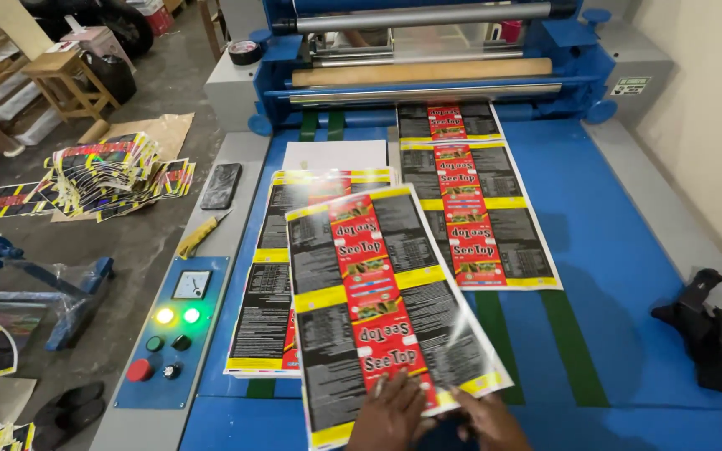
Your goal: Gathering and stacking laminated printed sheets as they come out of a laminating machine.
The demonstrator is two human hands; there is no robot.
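A glossy printed sheet (378,292) in black, red and yellow lies tilted on the blue feed table (628,250) of a laminating machine. My left hand (388,415) rests flat on the sheet's near edge, fingers pressing its red centre strip. My right hand (488,420) pinches the sheet's near right corner. Under it lies a stack of like sheets (265,309). To the right, further printed sheets (470,209) run in a line toward the rollers (424,71).
A control panel (173,330) with two lit lamps, knobs and a red button sits left of the table. A phone (221,185) and a yellow knife (198,235) lie on the grey ledge. Black cloth (704,330) lies at right. Sheet piles (102,175) cover the floor at left.
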